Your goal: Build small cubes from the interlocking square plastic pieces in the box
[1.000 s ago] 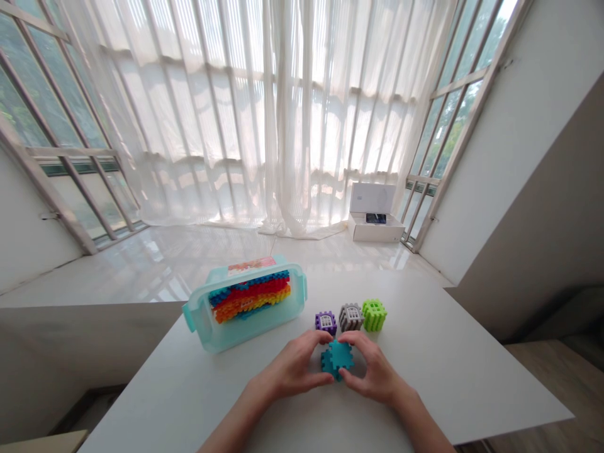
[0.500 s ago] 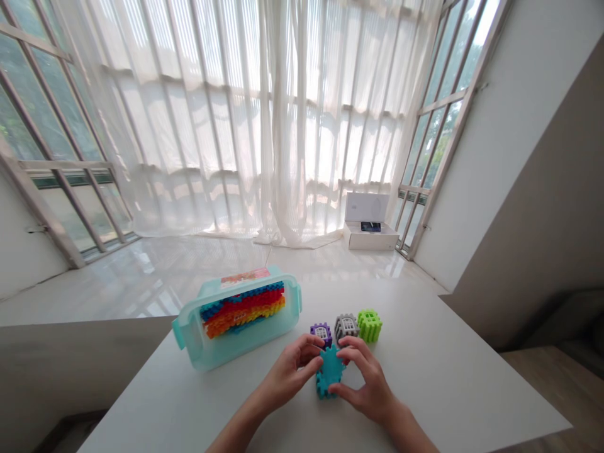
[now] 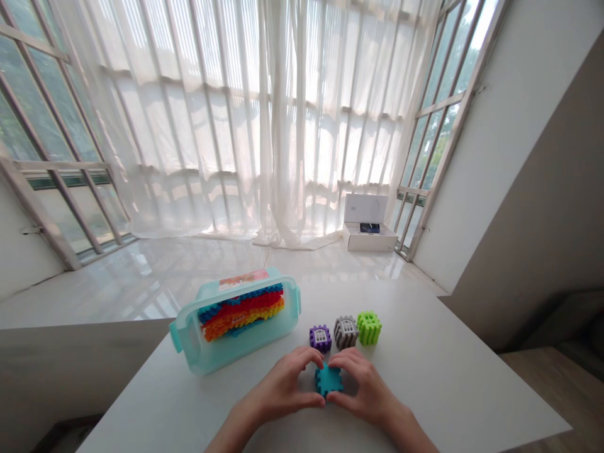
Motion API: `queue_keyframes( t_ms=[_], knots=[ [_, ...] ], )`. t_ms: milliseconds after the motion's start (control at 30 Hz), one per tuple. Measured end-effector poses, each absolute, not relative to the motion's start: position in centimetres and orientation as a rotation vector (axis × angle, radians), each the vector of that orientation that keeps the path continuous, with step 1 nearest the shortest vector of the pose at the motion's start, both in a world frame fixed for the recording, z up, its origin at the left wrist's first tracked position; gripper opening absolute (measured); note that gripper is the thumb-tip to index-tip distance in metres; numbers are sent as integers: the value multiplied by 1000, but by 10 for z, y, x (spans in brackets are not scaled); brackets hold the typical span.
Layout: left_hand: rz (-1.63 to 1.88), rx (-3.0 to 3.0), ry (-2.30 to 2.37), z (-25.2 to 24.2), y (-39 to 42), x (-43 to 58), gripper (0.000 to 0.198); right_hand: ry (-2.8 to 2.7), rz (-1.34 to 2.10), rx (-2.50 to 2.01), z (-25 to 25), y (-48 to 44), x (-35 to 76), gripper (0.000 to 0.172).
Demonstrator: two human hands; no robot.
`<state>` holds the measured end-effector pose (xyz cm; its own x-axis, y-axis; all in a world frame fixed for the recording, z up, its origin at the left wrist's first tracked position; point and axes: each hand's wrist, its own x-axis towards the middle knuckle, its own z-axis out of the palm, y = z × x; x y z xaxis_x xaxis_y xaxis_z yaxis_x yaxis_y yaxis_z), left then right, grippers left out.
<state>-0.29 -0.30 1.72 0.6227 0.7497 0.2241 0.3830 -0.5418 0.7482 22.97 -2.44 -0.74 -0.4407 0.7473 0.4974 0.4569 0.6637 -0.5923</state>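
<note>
While left hand (image 3: pixel 279 389) and right hand (image 3: pixel 364 389) clench teal plastic block (image 3: pixel 329 379) | grip: grasping both sides | box label (image 3: pixel 243 279) unreadable

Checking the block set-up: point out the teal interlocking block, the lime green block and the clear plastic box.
Teal interlocking block (image 3: pixel 329 379), head view, top face.
Lime green block (image 3: pixel 369 328), head view, top face.
Clear plastic box (image 3: pixel 250 345), head view, front wall.

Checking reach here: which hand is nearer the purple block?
Left. The left hand lies just in front of the purple block; the right hand is farther off, front-right, beyond the teal block.
</note>
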Motion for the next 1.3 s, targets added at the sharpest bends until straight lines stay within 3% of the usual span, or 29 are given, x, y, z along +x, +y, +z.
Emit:
queue_keyframes(
  t_ms=[600, 1300],
  knots=[
    [634, 2207, 852, 18, -7, 2, 22, -2094, 577, -977, -14, -26, 227, 40],
    [533, 2425, 944, 10, -6, 5, 32, -2095, 682, -1036, -19, -25, 231, 45]
  ],
)
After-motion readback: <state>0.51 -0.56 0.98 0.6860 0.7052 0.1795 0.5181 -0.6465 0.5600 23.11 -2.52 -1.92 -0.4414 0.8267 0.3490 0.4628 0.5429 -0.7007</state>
